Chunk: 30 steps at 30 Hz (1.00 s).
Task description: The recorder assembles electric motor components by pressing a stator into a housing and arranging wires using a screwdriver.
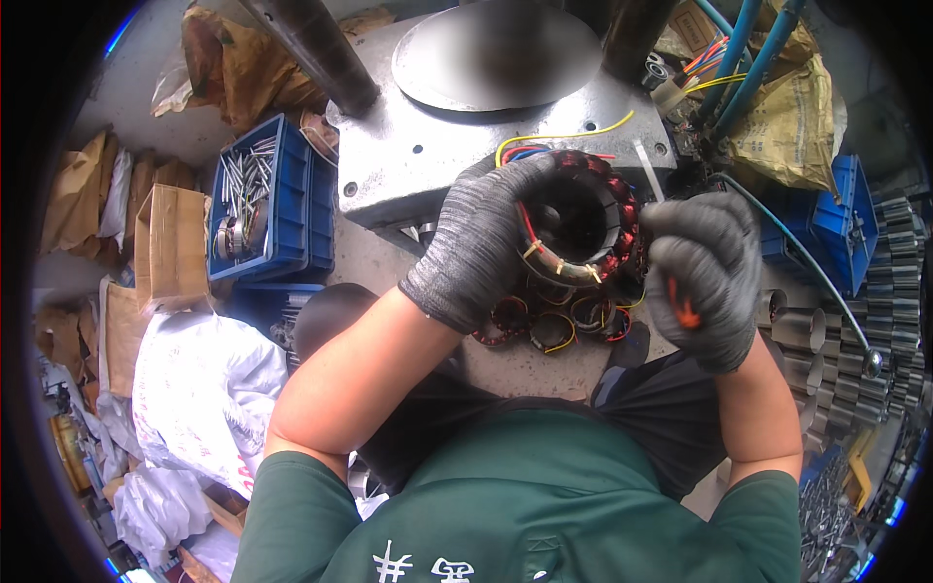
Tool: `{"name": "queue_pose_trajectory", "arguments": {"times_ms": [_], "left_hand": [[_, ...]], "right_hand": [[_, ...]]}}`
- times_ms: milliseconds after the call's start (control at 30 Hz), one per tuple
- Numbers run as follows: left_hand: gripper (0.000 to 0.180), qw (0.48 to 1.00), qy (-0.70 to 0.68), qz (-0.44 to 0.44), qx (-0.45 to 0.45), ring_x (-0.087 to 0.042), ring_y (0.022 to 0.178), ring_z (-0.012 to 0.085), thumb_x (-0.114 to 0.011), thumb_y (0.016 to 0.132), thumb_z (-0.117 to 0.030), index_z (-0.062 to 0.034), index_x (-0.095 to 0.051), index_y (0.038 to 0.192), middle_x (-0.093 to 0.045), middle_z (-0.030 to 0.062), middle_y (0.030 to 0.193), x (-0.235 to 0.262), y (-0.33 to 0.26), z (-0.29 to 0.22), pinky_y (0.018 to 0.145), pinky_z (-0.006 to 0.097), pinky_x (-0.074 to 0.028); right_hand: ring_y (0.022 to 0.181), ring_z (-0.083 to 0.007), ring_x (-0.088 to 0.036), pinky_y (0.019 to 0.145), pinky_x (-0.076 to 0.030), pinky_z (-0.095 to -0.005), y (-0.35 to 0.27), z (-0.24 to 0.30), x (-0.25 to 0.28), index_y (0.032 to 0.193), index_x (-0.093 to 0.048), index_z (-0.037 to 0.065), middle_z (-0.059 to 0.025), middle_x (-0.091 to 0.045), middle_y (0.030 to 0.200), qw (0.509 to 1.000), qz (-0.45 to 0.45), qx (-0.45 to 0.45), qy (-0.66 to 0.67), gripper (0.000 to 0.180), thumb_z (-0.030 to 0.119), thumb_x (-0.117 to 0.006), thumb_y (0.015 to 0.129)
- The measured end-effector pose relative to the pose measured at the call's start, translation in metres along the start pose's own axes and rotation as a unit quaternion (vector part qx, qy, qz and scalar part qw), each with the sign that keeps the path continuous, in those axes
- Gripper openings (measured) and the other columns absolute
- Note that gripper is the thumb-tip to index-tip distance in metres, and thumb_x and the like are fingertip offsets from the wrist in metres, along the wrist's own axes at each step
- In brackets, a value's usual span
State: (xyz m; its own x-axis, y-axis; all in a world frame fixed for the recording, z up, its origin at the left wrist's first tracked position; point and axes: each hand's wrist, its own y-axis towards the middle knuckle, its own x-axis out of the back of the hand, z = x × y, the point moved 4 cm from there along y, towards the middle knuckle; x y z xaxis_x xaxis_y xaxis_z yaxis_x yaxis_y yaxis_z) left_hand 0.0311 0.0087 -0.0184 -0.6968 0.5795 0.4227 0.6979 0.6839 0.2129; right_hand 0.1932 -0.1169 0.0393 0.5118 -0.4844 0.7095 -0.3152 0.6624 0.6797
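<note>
My left hand (pixel 476 243), in a grey glove, grips a motor stator (pixel 614 257) by its left side. The stator is a ring with dark red copper windings, pale lacing ties and a round open bore. Yellow, blue and red lead wires (pixel 564 137) stick out from its far side. Close to the stator's right side, my gloved right hand (pixel 708 277) is closed, with a red-orange patch on the glove. A thin pale strip (pixel 648 170) juts from its fingers; the gripped end is hidden. More wound stators (pixel 554 331) lie on the floor beneath.
Ahead stands a metal press bed (pixel 389 146) with a round plate (pixel 437 63) and dark columns. A blue crate (pixel 282 219) of metal rods is at left, near a white sack (pixel 199 389). Steel sleeves (pixel 860 330) are stacked at right beside a blue bin (pixel 853 228).
</note>
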Motion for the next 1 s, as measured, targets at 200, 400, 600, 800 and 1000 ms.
{"name": "queue_pose_trajectory", "arguments": {"times_ms": [200, 400, 600, 800, 1000], "left_hand": [[0.027, 0.896, -0.351, -0.136, 0.235, -0.064, 0.071, 0.0131, -0.063, 0.099, -0.022, -0.0012, -0.067, 0.115, -0.067, 0.0072, 0.086, -0.002, 0.001, 0.013, 0.06, 0.029, -0.056], [0.029, 0.922, -0.307, -0.115, 0.206, -0.064, 0.071, 0.0122, -0.063, 0.099, -0.022, -0.0014, -0.066, 0.119, -0.069, 0.0064, 0.089, -0.001, -0.001, 0.007, 0.063, 0.028, -0.055], [0.028, 0.922, -0.336, -0.112, 0.158, -0.063, 0.071, 0.0102, -0.063, 0.098, -0.02, -0.0018, -0.068, 0.118, -0.07, 0.0059, 0.09, -0.007, 0.001, 0.008, 0.065, 0.027, -0.054], [0.026, 0.929, -0.312, -0.102, 0.168, -0.062, 0.069, 0.0099, -0.062, 0.098, -0.019, -0.0021, -0.069, 0.117, -0.069, 0.0045, 0.083, -0.004, 0.001, 0.003, 0.064, 0.026, -0.053], [0.029, 0.928, -0.319, -0.079, 0.176, -0.061, 0.068, 0.0093, -0.062, 0.098, -0.02, -0.0013, -0.069, 0.119, -0.068, 0.0036, 0.081, 0.004, -0.002, 0.0, 0.062, 0.025, -0.051]], "right_hand": [[0.096, -0.029, -0.07, 0.085, -0.058, -0.0374, -0.016, -0.02, 0.006, 0.105, -0.064, 0.004, -0.0154, -0.069, 0.107, 0.969, -0.099, -0.139, 0.181, 0.036, -0.014, -0.073, 0.075], [0.099, -0.0281, -0.07, 0.088, -0.058, -0.037, -0.012, -0.021, -0.001, 0.105, -0.066, 0.001, -0.0167, -0.07, 0.111, 0.972, -0.085, -0.115, 0.188, 0.034, -0.013, -0.074, 0.075], [0.102, -0.0281, -0.07, 0.09, -0.056, -0.0368, -0.012, -0.026, 0.004, 0.103, -0.066, 0.0, -0.0173, -0.071, 0.111, 0.972, -0.081, -0.128, 0.18, 0.031, -0.012, -0.074, 0.075], [0.101, -0.0251, -0.07, 0.091, -0.056, -0.0352, -0.023, -0.039, 0.003, 0.104, -0.067, 0.0, -0.0166, -0.071, 0.113, 0.936, -0.109, -0.199, 0.268, 0.027, -0.011, -0.072, 0.08], [0.099, -0.0232, -0.071, 0.087, -0.06, -0.0361, -0.036, -0.054, -0.013, 0.109, -0.067, 0.001, -0.0171, -0.07, 0.116, 0.755, -0.193, -0.343, 0.525, 0.021, -0.004, -0.068, 0.088]]}}
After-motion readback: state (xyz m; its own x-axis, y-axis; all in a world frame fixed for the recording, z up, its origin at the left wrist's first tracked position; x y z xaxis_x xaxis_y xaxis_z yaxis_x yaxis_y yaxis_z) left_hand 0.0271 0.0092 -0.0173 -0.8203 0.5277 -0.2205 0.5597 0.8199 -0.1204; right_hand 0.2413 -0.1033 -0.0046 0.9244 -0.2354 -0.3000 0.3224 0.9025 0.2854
